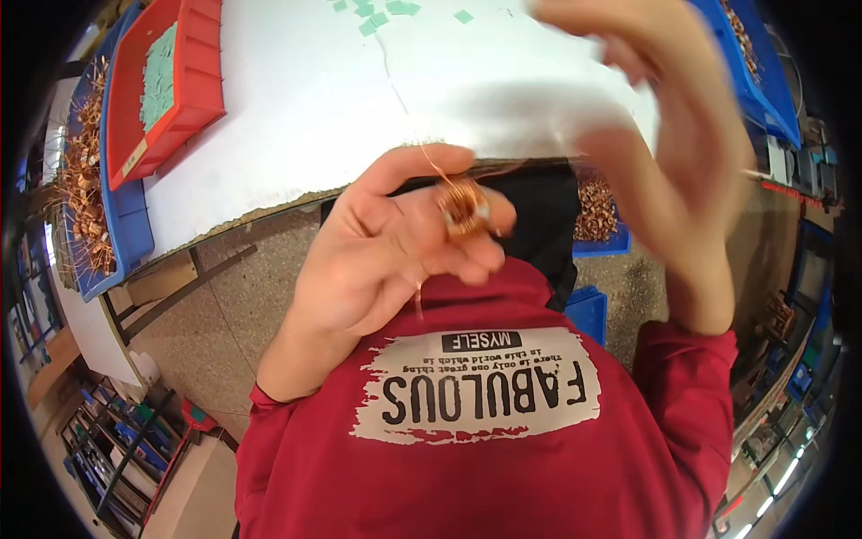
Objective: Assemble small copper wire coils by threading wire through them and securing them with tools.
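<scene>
**A:** Item one, the hands?

**B:** Left hand (386,242): raised in front of the chest, fingers curled, thumb and fingertips pinching a small copper wire coil (462,207). A thin wire tail rises from the coil toward the table edge, and another strand hangs down below the palm. Right hand (669,135): raised higher and blurred, fingers loosely bent. Whether it grips anything, I cannot tell; no object is visible in it.

**A:** Position of the coil?

**B:** In the air, just below the near edge of the white table (296,117), above the red shirt (467,449), and well apart from the bins.

**A:** Item two, the edges?

**B:** The table's near edge runs from lower left to the middle and is rough and chipped. At its left end sits a red tray (202,85) holding pale green slips, resting partly on a blue bin (130,234) filled with copper coils. A few green slips (386,13) lie loose at the far edge. A second blue bin (763,81) stands at the upper right, behind the right hand.

**A:** Item three, open room?

**B:** The middle of the tabletop is bare white surface between the red tray and the right hand. Below the edge, a speckled floor (233,305) shows to the left of the left wrist. Another blue bin of coils (597,220) sits low between the two hands.
</scene>
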